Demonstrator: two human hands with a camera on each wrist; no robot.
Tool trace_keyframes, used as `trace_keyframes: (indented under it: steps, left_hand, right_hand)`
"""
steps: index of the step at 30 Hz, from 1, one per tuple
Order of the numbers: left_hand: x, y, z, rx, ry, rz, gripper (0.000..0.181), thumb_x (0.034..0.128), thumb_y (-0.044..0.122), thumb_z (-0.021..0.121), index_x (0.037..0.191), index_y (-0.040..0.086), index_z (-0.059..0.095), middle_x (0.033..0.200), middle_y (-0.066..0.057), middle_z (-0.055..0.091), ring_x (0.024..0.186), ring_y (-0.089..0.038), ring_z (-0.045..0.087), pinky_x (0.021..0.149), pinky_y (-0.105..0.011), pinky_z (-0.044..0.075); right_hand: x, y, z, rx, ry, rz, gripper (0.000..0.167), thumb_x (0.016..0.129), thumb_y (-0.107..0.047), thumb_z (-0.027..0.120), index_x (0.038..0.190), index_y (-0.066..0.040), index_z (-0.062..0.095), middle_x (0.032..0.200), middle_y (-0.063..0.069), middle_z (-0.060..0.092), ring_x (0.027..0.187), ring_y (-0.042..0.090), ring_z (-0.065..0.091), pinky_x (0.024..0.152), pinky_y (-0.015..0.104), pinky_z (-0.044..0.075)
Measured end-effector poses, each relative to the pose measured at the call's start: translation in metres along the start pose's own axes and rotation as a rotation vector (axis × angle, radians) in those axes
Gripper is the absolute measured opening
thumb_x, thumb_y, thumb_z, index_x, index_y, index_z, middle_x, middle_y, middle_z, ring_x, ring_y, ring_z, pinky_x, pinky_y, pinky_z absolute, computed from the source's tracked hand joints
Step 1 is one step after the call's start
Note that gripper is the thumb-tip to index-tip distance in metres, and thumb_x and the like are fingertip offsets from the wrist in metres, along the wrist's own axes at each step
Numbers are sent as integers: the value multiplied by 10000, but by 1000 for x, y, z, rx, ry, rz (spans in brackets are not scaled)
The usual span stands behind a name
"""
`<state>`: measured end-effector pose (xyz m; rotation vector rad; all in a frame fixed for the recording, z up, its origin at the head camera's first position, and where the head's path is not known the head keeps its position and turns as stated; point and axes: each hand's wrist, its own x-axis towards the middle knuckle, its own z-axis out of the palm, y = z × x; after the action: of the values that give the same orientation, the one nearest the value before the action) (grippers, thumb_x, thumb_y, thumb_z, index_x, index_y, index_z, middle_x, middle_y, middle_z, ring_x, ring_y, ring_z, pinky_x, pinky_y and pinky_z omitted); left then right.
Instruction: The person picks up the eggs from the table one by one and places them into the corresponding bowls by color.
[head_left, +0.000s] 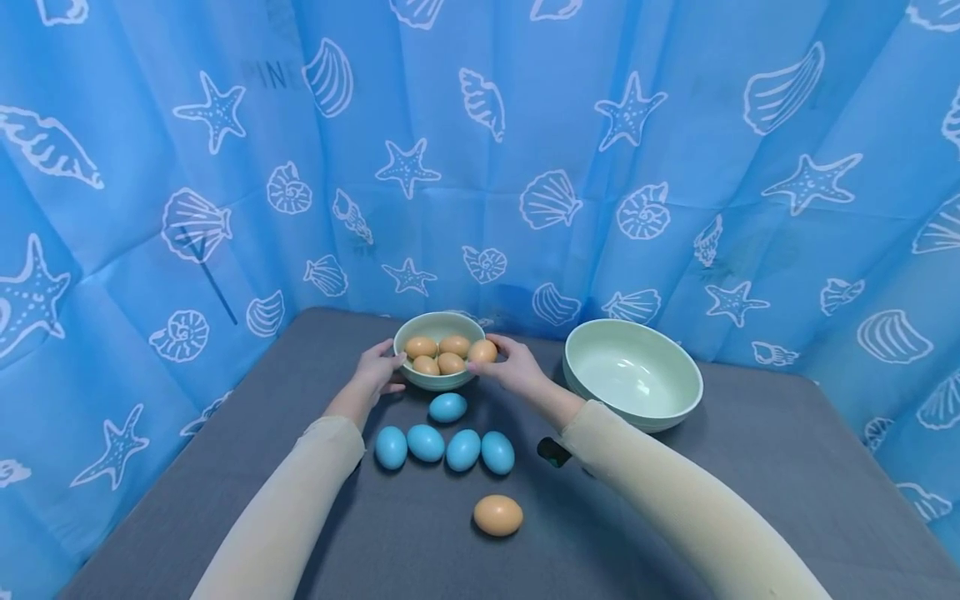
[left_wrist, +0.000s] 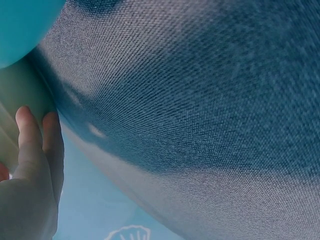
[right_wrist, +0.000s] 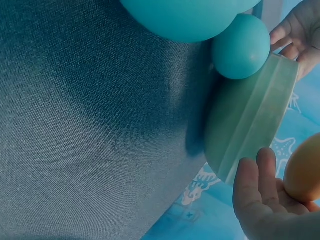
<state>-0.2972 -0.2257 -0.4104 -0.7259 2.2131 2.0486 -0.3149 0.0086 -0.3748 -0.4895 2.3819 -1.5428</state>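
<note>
A small pale green bowl (head_left: pixel 438 382) holds several brown eggs (head_left: pixel 452 363) near the far side of the table. My left hand (head_left: pixel 374 372) grips its left side, thumb at the rim; in the left wrist view the fingers (left_wrist: pixel 31 145) lie along the outer wall. At the right rim, my right hand (head_left: pixel 519 367) holds another brown egg (head_left: pixel 482 351) between thumb and fingers. The right wrist view shows this egg (right_wrist: pixel 306 169) beside two fingertips near the bowl's wall (right_wrist: pixel 250 115). Close in front of the bowl lies a blue egg (head_left: pixel 447 407).
Several blue eggs (head_left: pixel 463 451) form a row nearer me, with a single brown egg (head_left: pixel 498 516) in front of them. To the right stands a larger pale green bowl (head_left: pixel 633 367). A small dark object (head_left: pixel 553 452) lies by the right sleeve. Behind the grey table (head_left: pixel 757 467) hangs a blue curtain (head_left: pixel 480 167).
</note>
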Motion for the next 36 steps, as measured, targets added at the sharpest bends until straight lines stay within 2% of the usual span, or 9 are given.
trace_keyframes:
  steps: [16, 22, 29, 36]
  left_hand:
    - [0, 3, 1, 7, 14, -8, 563, 1041, 147, 475, 1555, 141, 246, 1578, -169, 225, 1219, -357, 494, 851, -354, 557]
    - [-1, 3, 1, 2, 7, -3, 562, 1042, 136, 468, 1555, 132, 241, 1578, -179, 218, 1229, -367, 485, 882, -379, 546]
    - [0, 2, 1, -9, 11, 1, 560, 1040, 123, 468, 1553, 126, 245, 1583, -183, 198, 1246, -373, 472, 900, -395, 538]
    - [1, 0, 1, -15, 16, -1, 558, 1040, 123, 467, 1553, 134, 249, 1582, -179, 200, 1243, -372, 475, 903, -405, 536]
  right_hand:
    - [9, 1, 2, -45, 17, -2, 696, 908, -248, 710, 1470, -1, 383, 1458, 178, 434, 1319, 318, 409, 1045, 473, 413]
    - [14, 0, 5, -64, 16, -10, 689, 913, -231, 699, 1469, 15, 375, 1461, 196, 427, 1322, 337, 410, 1047, 481, 407]
    - [25, 4, 10, -142, 24, -16, 722, 897, -246, 712, 1473, 19, 365, 1462, 212, 419, 1323, 347, 409, 1051, 479, 401]
    - [33, 3, 16, -192, -12, -17, 768, 894, -252, 727, 1500, -4, 323, 1490, 198, 389, 1350, 343, 381, 1080, 470, 374]
